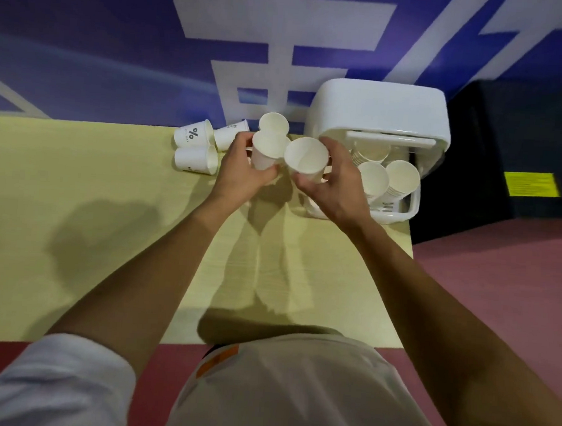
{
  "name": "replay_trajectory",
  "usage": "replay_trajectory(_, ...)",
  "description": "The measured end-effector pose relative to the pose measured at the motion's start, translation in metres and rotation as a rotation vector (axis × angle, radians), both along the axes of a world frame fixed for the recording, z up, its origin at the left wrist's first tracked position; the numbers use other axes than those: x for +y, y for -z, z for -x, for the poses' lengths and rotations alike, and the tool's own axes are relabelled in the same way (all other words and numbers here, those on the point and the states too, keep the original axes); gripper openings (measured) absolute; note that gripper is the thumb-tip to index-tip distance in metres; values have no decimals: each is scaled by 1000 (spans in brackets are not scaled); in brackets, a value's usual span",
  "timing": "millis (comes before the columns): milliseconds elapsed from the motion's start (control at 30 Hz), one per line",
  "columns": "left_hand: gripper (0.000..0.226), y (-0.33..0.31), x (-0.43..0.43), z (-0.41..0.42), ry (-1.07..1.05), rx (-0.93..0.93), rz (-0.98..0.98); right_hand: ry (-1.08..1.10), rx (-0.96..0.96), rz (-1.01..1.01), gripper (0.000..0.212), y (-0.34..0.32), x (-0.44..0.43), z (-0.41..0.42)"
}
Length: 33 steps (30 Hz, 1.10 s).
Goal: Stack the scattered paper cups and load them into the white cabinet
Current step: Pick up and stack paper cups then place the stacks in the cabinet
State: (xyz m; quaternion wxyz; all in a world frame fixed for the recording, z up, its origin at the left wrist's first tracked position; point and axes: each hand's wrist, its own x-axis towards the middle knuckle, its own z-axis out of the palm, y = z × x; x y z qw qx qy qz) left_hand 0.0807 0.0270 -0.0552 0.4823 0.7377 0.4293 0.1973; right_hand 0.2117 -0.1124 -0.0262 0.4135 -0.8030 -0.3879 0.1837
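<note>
Left hand (246,169) curled round a paper cup (267,149), thumb on the near side and fingers on the far side, mouth of the cup facing up, just left of the white cabinet (378,110). Right hand (335,186) gripping a second cup (306,156) in the same way, closer to the cabinet, in front of its left edge. Rims of the two cups side by side; touching or not, hard to tell. Both cups over the far end of the yellow table (76,200). Behind them, left of the cabinet and near the wall, a third cup (274,123) with its mouth toward the camera. Farther left of the cabinet, three loose cups (195,158) lying on their sides, one printed with a percent sign. Inside the cabinet's open front, stacks of cups (402,179) with mouths up and toward the camera. Right of the cabinet, a black box (507,144) bearing a yellow label (531,184).
</note>
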Motion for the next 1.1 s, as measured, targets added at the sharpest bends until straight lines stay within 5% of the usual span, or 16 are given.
replay_trajectory(400, 71, -33, -69, -61, 74, -94, 2, 304, 134, -155, 74, -25, -78, -63)
replay_trajectory(1100, 72, -7, -92, -89, 47, -18, -25, 232, 133, -63, 72, 13, -84, -82)
